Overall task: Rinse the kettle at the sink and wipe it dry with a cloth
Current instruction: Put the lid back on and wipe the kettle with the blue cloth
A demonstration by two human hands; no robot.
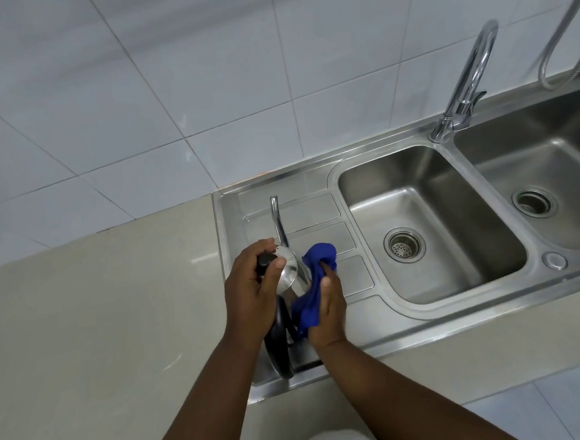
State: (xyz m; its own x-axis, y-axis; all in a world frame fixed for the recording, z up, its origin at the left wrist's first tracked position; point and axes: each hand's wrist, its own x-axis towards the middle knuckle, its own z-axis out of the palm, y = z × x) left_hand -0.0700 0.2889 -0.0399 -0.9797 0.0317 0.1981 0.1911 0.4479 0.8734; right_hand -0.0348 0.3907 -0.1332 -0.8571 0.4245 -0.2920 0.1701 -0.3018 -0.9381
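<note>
One steel kettle [290,274] stands on the ribbed drainboard [319,211] at the left end of the sink unit, near the counter's [100,322] front edge. Its thin gooseneck spout [278,220] points toward the back wall, and its black loop handle [281,344] faces the front edge. The left hand [249,291] is closed over the top of the kettle, fingers wrapped around the black lid knob [265,261], thumb lying on the shiny lid. The right hand [327,311] is closed on one blue cloth [311,280], pressing it against the right side of the kettle body; the cloth bunches above the fingers and hangs down toward the handle.

Two basins sit to the right of the drainboard: the nearer basin [457,270] with one round drain [404,245], and a second basin [551,153] beyond it with its own drain [534,202]. One tall curved faucet [461,91] rises from the back rim between the two basins, and one metal hose [564,42] loops down at the far right corner. A small round cap [554,260] sits on the rim between the basins. Pale tiles [168,73] cover the wall behind.
</note>
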